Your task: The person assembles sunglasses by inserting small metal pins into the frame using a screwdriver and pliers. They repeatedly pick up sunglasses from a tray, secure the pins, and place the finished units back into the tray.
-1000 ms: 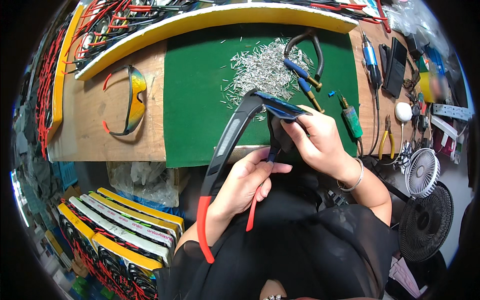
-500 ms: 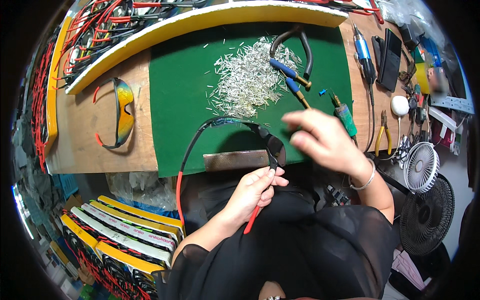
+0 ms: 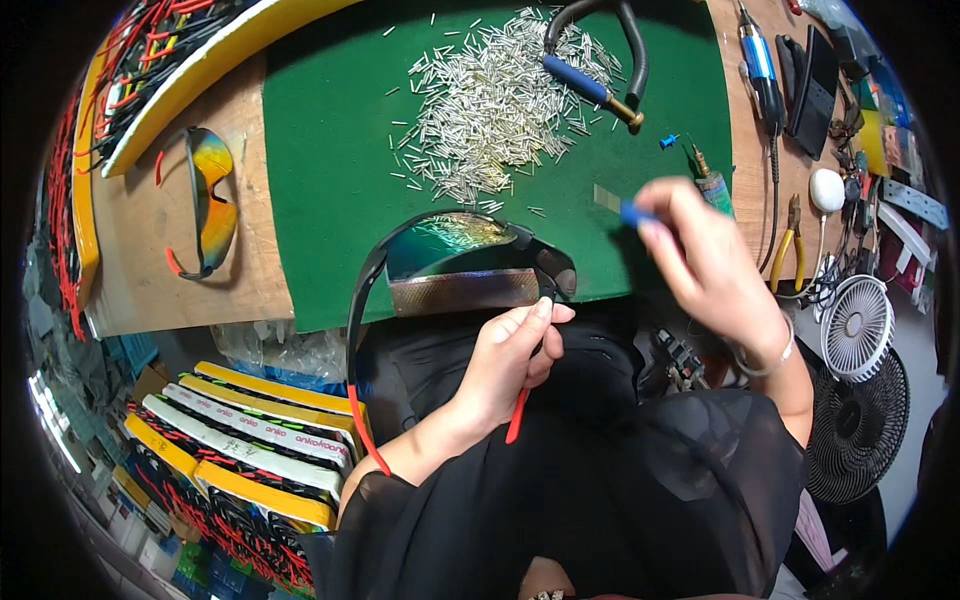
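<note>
My left hand [image 3: 515, 350] is closed around a temple near the hinge of black sport sunglasses [image 3: 365, 285] with red temple tips. Their wide lens sits over the near edge of the green mat [image 3: 330, 200]. To the right, my right hand [image 3: 715, 250] is closed on a slim blue-handled screwdriver [image 3: 634, 213], its shaft blurred by motion and pointing left. Behind lies a heap of small silver metal pins [image 3: 490, 110]. A similar blue-handled tool [image 3: 578, 80] with a brass end rests on the heap beside black curved handles [image 3: 636, 50].
Mirrored orange sunglasses [image 3: 212, 205] lie on the wood at left. A textured metal block [image 3: 465, 292] is at the mat's front edge. At right are a green-handled tool [image 3: 714, 190], a blue electric driver [image 3: 758, 70], yellow pliers [image 3: 788, 245] and a white fan [image 3: 857, 328].
My right hand has picked up one blue-handled screwdriver from the mat and drawn it right and toward me. My left hand still holds the sunglasses, their lens now turned more into view.
</note>
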`<state>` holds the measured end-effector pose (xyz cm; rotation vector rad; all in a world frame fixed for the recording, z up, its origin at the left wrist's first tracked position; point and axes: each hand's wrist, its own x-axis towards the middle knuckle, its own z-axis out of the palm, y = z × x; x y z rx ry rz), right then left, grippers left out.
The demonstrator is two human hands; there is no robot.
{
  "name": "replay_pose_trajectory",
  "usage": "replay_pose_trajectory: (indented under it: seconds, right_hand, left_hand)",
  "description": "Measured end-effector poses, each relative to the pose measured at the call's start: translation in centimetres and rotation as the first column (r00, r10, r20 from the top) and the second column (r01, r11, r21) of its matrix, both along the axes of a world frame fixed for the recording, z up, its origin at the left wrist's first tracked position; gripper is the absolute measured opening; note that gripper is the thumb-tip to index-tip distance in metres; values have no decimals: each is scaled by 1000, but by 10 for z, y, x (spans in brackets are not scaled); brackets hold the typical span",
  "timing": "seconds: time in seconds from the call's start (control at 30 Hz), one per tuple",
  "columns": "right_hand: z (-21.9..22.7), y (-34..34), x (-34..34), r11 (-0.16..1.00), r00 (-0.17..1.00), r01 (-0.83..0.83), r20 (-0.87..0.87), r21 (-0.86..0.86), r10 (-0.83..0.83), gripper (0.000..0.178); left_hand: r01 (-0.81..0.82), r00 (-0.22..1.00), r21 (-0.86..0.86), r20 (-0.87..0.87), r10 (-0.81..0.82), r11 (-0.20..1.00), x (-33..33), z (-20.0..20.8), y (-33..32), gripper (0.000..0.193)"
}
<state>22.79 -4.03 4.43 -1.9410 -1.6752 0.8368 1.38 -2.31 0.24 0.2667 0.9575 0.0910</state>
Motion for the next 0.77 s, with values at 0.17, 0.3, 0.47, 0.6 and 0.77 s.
replay_pose_trajectory:
  seconds: [0.17, 0.3, 0.47, 0.6, 0.77]
  right_hand:
    - [3, -39, -15, 916, 920, -108, -388, -386, -55, 15]
    - [-21, -36, -26, 984, 944, -84, -329, -158, 28, 17]
    - [-28, -38, -26, 988, 928, -81, -372, -130, 27, 17]
    - [-26, -36, -27, 981, 927, -72, -376, -179, 0, 16]
    - [-29, -39, -31, 982, 936, -43, -351, -182, -24, 17]
  left_hand:
    - [-8, 1000, -67, 9, 8, 998, 3, 1, 0, 27]
    - [-17, 999, -58, 29, 18, 998, 2, -2, -1, 27]
    - [-57, 997, -60, 51, 60, 997, 1, -6, -4, 29]
    - [-62, 997, -59, 38, 64, 996, 1, -6, -5, 29]
    - [-59, 996, -53, 66, 63, 997, -1, -7, -6, 29]
